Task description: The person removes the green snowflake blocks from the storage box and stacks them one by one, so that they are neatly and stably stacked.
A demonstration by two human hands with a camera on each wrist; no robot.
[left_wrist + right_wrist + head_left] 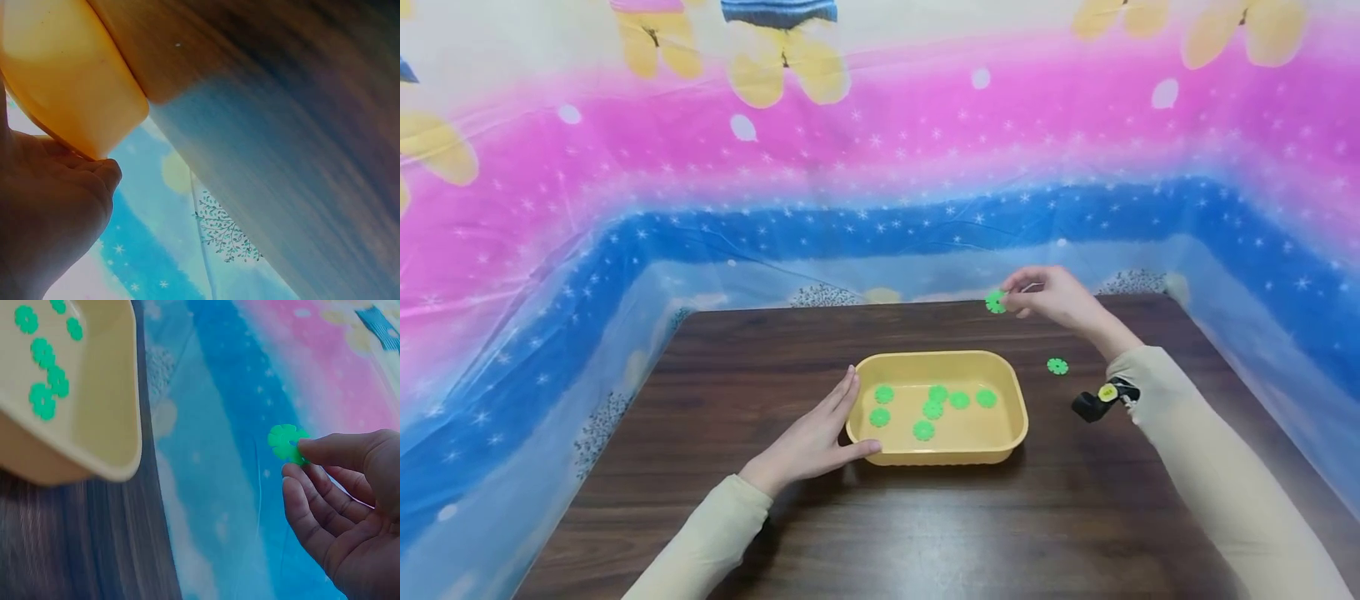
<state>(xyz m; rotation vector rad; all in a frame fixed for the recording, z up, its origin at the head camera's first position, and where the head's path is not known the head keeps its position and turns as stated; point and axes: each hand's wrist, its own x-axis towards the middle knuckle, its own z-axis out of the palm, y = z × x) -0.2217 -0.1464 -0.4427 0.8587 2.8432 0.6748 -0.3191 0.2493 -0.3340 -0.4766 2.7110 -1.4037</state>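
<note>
Largest first. I've got one printed cloth [880,187] behind the work and down both sides: pink band over blue, white star shapes. In front of it, one dark wood-grain table [737,358].

One yellow tray [947,457] sits mid-table: rectangular, rounded corners, upright. Two hands in my view, both in cream sleeves [1195,458]. Left hand [814,435] is at the tray's left end, fingers straight along the wall, thumb spread out to the near rim. It touches the tray and isn't wrapped round it.

Right hand [1054,293] is raised on the far side, right of centre, beyond the tray. Thumb and forefinger pinch one held disc [994,302]; I read the other fingers as loosely bent. The disc sticks out left of the fingertips, gripped by its right edge only, and is well apart from the tray. Black wrist device [1093,405] on that arm, yellow round patch on it.

Disc count, nine: one in the pinch, seven tray discs [923,430] on the tray floor, one loose disc [1057,367] on the table right of the tray. Two of the seven are at the left end, five from the middle rightward.

Looks: bright green, flat, round, notched rim like petals, small hole in the centre.
</note>
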